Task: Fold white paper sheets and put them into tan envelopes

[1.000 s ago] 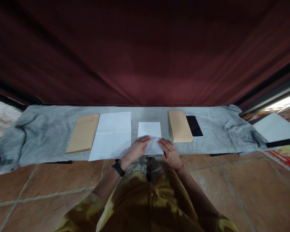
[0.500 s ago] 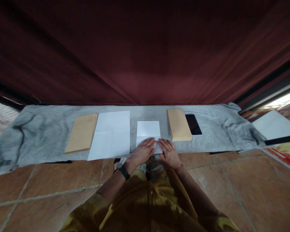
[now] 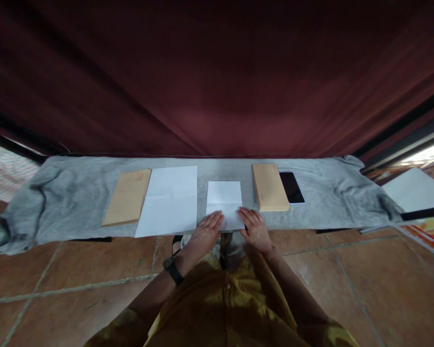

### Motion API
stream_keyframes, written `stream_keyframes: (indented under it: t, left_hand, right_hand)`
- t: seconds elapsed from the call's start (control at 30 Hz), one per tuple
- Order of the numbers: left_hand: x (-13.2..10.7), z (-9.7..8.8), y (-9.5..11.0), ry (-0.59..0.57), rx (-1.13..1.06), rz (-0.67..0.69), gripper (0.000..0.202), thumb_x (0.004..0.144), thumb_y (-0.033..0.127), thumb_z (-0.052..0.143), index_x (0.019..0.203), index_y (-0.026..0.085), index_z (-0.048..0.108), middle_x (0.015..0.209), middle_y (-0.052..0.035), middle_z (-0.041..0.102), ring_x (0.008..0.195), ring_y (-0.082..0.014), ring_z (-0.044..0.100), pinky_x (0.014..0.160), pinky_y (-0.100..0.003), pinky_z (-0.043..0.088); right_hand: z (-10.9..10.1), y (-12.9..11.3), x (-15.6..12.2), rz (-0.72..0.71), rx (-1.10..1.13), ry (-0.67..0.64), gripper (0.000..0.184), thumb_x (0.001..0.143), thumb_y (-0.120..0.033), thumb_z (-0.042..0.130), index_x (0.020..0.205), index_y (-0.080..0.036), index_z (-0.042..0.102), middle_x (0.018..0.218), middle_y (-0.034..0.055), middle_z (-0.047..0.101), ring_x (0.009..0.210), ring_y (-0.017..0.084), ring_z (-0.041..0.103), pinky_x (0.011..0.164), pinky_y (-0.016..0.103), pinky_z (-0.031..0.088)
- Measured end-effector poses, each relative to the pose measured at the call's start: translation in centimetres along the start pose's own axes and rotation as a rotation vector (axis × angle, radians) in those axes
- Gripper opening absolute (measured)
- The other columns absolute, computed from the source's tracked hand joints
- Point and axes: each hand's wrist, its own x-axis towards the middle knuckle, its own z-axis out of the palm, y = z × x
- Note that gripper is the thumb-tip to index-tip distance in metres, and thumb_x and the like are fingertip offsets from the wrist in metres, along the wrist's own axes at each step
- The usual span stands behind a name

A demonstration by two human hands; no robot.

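Left hand [image 3: 205, 233], right hand [image 3: 256, 230]: flattened, fingers extended, touching opposite sides of one creased white sheet [image 3: 224, 195]. Sheet: on grey-draped counter [image 3: 222, 169], lying between them and reaching beyond their fingertips.

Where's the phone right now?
In the head view, the phone lies on the grey cloth, toward the right, right next to the outer side of the brown stack by the right hand.

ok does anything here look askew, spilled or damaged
The cloth looks odd: rumpled at both ends but flatter in the middle. Nothing looks spilled; the paper under the fingers has a crease but no visible tear.
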Motion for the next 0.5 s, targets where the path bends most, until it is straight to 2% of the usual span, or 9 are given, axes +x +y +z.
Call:
stream_keyframes:
  t: [0.13,0.27,0.5]
  left_hand:
    - [-2.0,-0.4,-1.0,0.023,0.045,-0.046,0.060,0.095,0.013,0.042,0.155,0.014,0.037,0.162,-0.0170,0.039,0.152,-0.0244,0.034,0.122,-0.045,0.036]
    - [-3.3,-0.5,-1.6,0.002,0.073,-0.061,0.063,0.093,0.006,0.038,0.156,0.014,0.037,0.163,-0.0157,0.038,0.153,-0.0232,0.032,0.123,-0.044,0.035]
    - [-2.3,-1.7,-1.5,-0.014,0.019,-0.112,0.060,0.094,0.011,0.043,0.154,0.016,0.041,0.163,-0.0135,0.039,0.149,-0.0251,0.040,0.122,-0.044,0.035]
  right_hand:
    - [0.1,0.1,-0.1,-0.011,-0.008,0.003,0.060,0.093,-0.024,0.053,0.152,-0.016,0.046,0.153,0.0140,0.051,0.140,0.028,0.047,0.121,0.051,0.031]
    - [0.2,0.2,-0.1,-0.011,-0.016,0.011,0.060,0.093,-0.023,0.052,0.152,-0.018,0.045,0.152,0.0131,0.053,0.139,0.027,0.048,0.120,0.051,0.032]
    - [0.2,0.4,0.0,-0.006,0.017,0.009,0.058,0.094,-0.022,0.051,0.152,-0.018,0.045,0.153,0.0119,0.052,0.140,0.027,0.047,0.120,0.049,0.032]
